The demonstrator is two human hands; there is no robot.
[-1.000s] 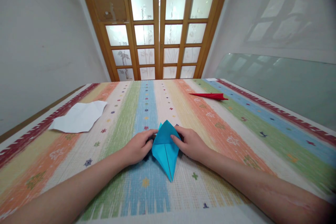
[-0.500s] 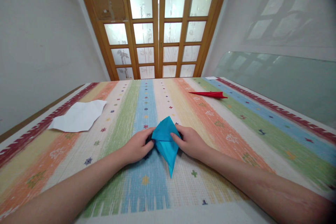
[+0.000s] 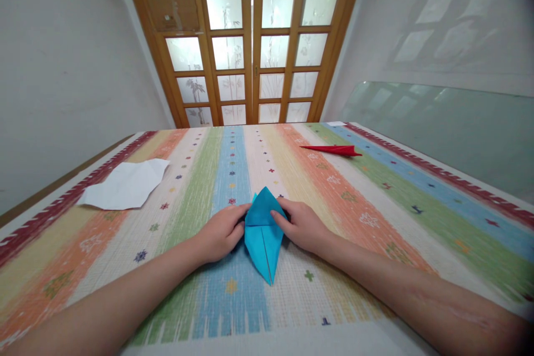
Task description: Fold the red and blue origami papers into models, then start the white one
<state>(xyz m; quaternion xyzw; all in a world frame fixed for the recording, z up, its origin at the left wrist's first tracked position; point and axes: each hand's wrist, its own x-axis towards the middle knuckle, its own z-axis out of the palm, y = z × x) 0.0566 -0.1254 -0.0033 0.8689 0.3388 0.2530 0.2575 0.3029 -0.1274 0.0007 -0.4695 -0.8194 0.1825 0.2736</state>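
A white sheet (image 3: pixel 125 184) lies at ten o'clock from the blue folded paper (image 3: pixel 263 242). The left hand (image 3: pixel 223 232), its forearm cut off by the frame, is closed on the paper's nine-o'clock edge, fingertips partly hidden. The right hand (image 3: pixel 302 226) grips three o'clock, thumb in front, other fingers mostly obscured. Red paper (image 3: pixel 334 150) sits at one o'clock.

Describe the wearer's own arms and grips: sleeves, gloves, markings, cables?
Left grip and right grip are ordinary human hands, ungloved; no rings or watch visible, though some fingers are hidden. Left forearm and right forearm are bare as far as shown: no sleeves, no cables. A long, uneven mark runs along the right forearm.
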